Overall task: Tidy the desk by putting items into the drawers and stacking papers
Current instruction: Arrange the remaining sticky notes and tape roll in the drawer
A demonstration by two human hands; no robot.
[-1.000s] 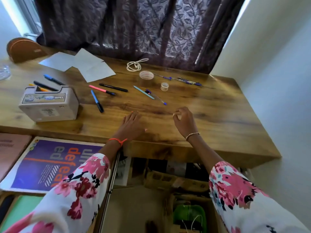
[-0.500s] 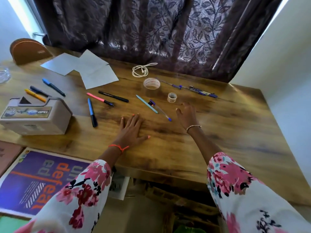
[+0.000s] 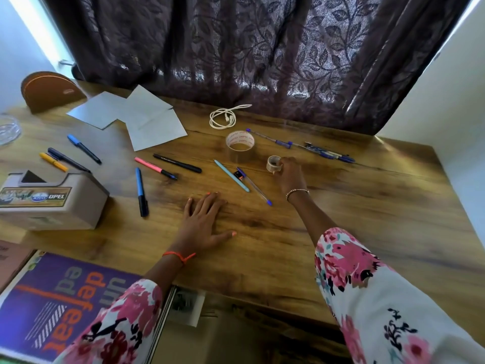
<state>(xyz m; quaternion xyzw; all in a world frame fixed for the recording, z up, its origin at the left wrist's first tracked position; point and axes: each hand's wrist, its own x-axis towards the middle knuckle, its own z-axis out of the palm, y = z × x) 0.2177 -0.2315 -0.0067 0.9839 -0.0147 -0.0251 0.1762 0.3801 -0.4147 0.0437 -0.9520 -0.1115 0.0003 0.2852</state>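
Note:
My right hand reaches across the wooden desk and its fingers close around a small roll of clear tape. My left hand lies flat on the desk, fingers spread, holding nothing. A larger tape roll stands just behind, and a coiled white cable lies further back. Several pens are scattered about: a teal pen, a clear blue-tipped pen, a pink pen, a black pen, a blue marker. Loose white papers lie at the back left.
A beige box sits at the desk's left front, with more pens behind it. Blue pens lie at the back right. A brown holder and glass dish stand far left. A purple poster lies below the desk edge.
My right hand has moved forward from the desk's middle to the small tape roll and closed on it. My left hand stays flat. The view has shifted closer over the desk.

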